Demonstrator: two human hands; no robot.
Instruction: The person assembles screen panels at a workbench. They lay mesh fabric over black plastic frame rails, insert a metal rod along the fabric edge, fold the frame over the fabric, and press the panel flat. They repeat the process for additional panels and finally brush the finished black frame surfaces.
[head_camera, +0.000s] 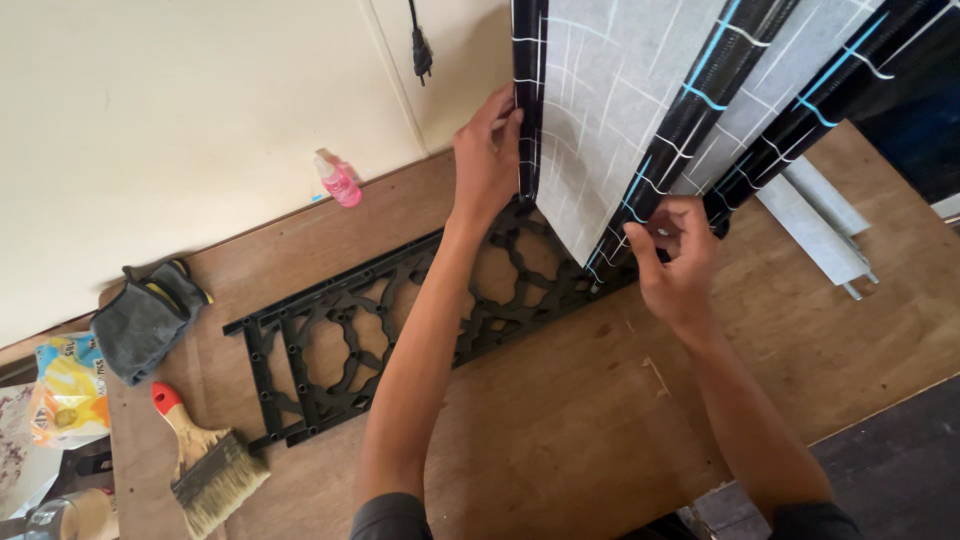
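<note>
1. A person's two bare hands work on a grey sheet (610, 110) with a white grid pattern and black folded bands edged in blue. It stands up from a brown wooden worktop (560, 420).
2. The left hand (487, 155) pinches the sheet's left black edge between thumb and fingertips, raised above the worktop.
3. The right hand (678, 262) is lower and nearer the person, its fingers closed on the bottom of a black band.
4. The sheet rises up and away from both hands; its long axis runs from the right hand toward the top right.
5. Beneath both hands lies a flat black lattice panel (390, 335), its length stretching away to the left.
6. Further left sit a paintbrush (210, 460), a grey cloth (145, 315) and a pink bottle (338, 182).
</note>
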